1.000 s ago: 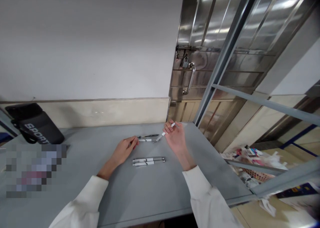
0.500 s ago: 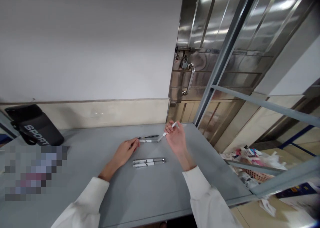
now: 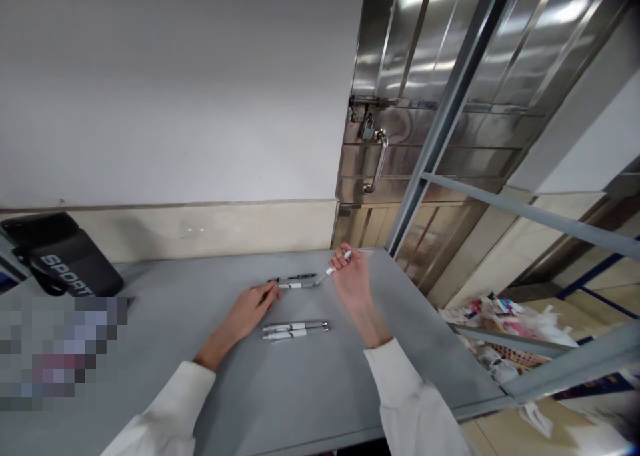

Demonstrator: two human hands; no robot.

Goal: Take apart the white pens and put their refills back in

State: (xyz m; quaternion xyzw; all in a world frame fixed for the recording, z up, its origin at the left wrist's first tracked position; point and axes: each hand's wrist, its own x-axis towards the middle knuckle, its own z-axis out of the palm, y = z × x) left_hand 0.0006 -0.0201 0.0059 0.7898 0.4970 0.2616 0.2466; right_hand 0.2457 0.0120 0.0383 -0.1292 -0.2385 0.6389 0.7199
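Observation:
My right hand is raised over the back right of the grey table, its fingers closed round a white pen that slants down to the left. My left hand rests on the table, fingers pinched at the left end of a white and grey pen. Just behind that pen lies a dark pen. The slanting pen's lower tip is near the right end of the pen at my left hand. Two white and silver pens lie side by side nearer me.
A black case marked SPORT stands at the back left, beside a pixelated patch. A wall runs behind the table. Metal frame bars rise at the right, before a steel door. Plastic bags and a basket are lower right.
My right hand's fingers have curled in more around the white pen. The view has shifted slightly, and the pens on the table look unmoved.

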